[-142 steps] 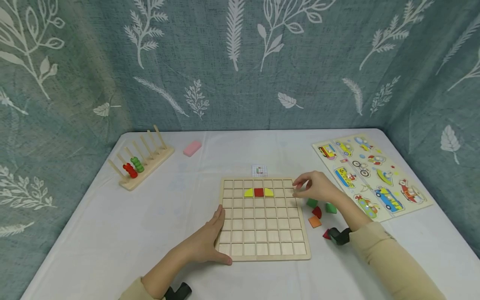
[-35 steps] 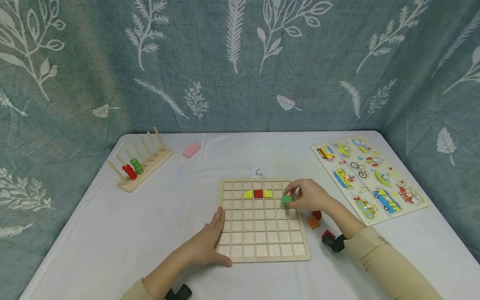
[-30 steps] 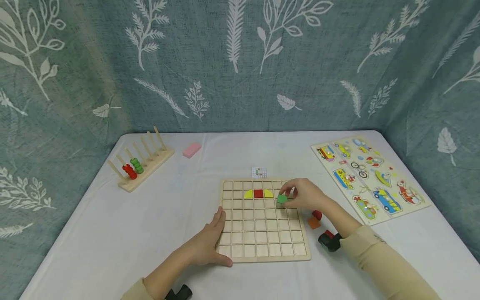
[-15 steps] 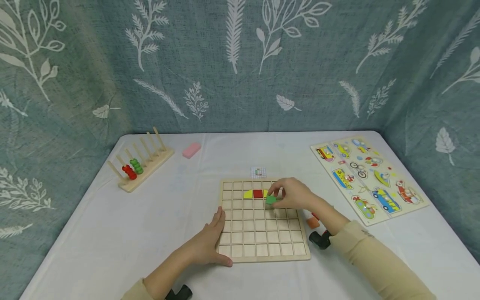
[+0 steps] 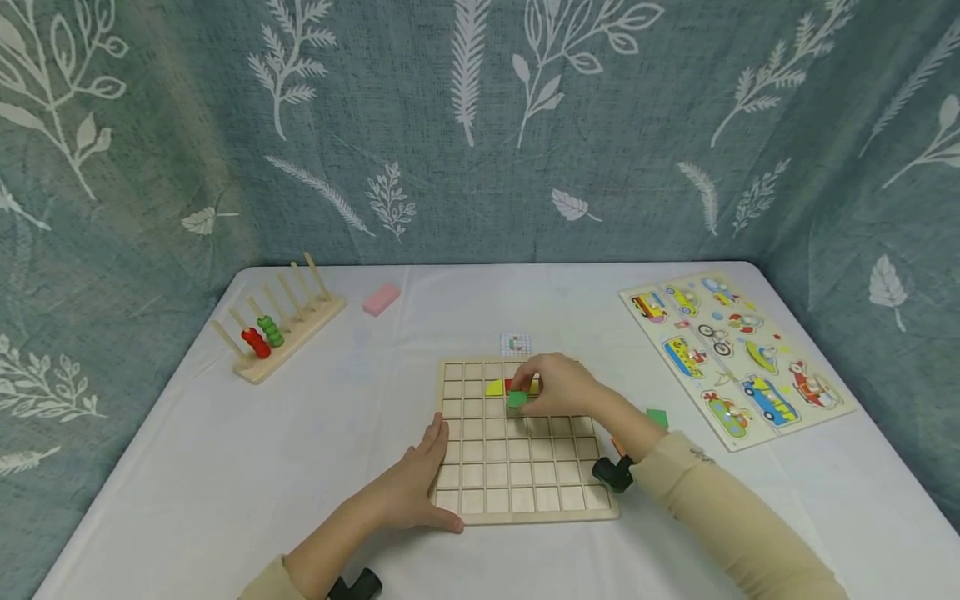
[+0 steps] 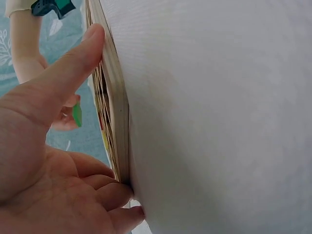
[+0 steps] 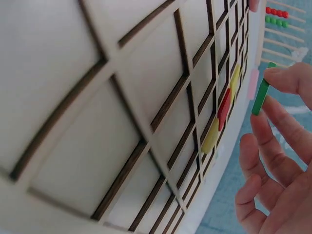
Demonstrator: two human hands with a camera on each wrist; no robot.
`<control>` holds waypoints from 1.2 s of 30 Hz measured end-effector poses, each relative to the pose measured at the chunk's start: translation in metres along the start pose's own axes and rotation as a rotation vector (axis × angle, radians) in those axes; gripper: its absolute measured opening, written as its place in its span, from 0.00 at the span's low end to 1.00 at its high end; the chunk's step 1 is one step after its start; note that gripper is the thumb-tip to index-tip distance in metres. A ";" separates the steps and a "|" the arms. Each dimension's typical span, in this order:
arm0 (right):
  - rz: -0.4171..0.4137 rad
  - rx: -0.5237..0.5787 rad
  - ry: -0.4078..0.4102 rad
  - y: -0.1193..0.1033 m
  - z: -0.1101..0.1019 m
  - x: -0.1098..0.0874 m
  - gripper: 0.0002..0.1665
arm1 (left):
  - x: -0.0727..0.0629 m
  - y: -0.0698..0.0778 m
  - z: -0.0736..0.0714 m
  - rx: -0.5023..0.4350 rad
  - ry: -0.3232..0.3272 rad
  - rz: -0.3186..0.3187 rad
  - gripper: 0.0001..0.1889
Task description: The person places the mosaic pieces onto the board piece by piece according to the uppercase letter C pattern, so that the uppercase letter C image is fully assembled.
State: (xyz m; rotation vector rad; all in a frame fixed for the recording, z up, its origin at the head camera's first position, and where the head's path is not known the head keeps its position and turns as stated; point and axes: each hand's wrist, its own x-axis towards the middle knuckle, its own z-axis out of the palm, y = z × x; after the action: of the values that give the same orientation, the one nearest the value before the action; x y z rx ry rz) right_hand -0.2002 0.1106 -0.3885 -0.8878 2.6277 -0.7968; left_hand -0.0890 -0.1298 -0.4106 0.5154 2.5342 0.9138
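- I judge the step in hand to be bringing a green tile (image 5: 517, 400) to its cell on the wooden grid board (image 5: 525, 517); in the right-wrist view it is held up, apart from the board.
- The right hand (image 5: 558, 385) pinches that tile between thumb and fingertip, tilted on edge in my wrist feed.
- I see three tiles on the board in one row: a red square tile (image 5: 507, 384), partly behind the fingers, with a yellow tile (image 5: 494, 387) on one side and a second yellow tile (image 5: 535, 388) on the other.
- The left hand (image 5: 408, 487) grasps nothing, as I read it: its fingers stretch along the board's left side and its thumb touches the near corner, apparently steadying it.
- To my mind, the next move calls for flattening the tile, squaring it to a cell and letting go without nudging its neighbours.
- On the white tablecloth (image 5: 360, 400), another green tile (image 5: 657, 417) and a half-hidden orange tile (image 5: 618, 447) lie right of the board.
- Just past its far edge is a small gridded card (image 5: 515, 343), too small for me to read.
- Farther out I have a beaded peg stand (image 5: 303, 335), a pink block (image 5: 381, 299) and a vehicle puzzle board (image 5: 731, 363).
- A blue-green leaf-print curtain (image 5: 420, 117) walls the table in.
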 end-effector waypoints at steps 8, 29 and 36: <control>0.012 0.004 -0.025 -0.010 0.006 0.012 0.11 | 0.000 0.000 0.000 0.000 0.007 0.003 0.65; 0.050 -0.109 -0.065 -0.016 0.023 0.026 0.11 | -0.003 0.001 -0.002 -0.039 -0.003 0.020 0.65; 0.059 -0.141 -0.054 -0.018 0.024 0.027 0.12 | -0.002 0.001 -0.001 -0.025 0.002 0.012 0.66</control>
State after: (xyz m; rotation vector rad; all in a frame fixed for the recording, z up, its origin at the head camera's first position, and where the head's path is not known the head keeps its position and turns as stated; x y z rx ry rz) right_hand -0.2030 0.0715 -0.3998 -0.8495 2.6757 -0.5705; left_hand -0.0877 -0.1309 -0.4086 0.5234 2.5204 0.9494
